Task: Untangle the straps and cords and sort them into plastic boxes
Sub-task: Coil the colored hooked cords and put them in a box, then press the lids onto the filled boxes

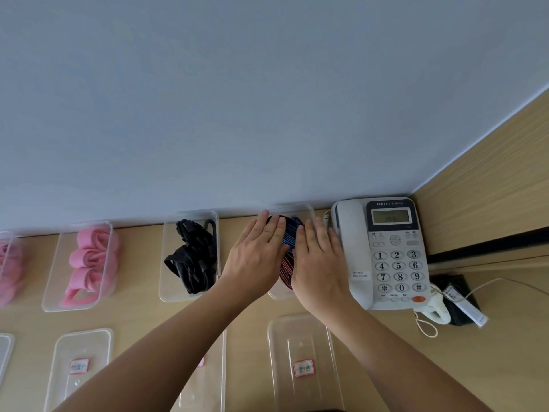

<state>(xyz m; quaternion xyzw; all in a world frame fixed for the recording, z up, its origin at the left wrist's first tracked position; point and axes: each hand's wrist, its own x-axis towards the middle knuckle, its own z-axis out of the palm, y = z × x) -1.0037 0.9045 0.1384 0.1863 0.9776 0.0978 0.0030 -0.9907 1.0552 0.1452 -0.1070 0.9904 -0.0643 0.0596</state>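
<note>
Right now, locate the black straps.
Head view, left of centre: black straps in a clear box by the wall, between the pink straps and the left hand.

The wooden desk (139, 316) bears clear plastic boxes (167, 292), flat lids (300, 346) and a telephone (386, 254).

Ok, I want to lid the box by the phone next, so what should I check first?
1. Striped straps in the box: ok, both hands press them flat.
2. Left hand and right hand free: ok, fingers straight, nothing held.
3. Labelled lid in reach: ok, lies just in front of the box.
4. Strap ends under the rim: cannot tell, hands cover them.
5. Gap to the telephone: cannot tell, right hand hides it.
</note>
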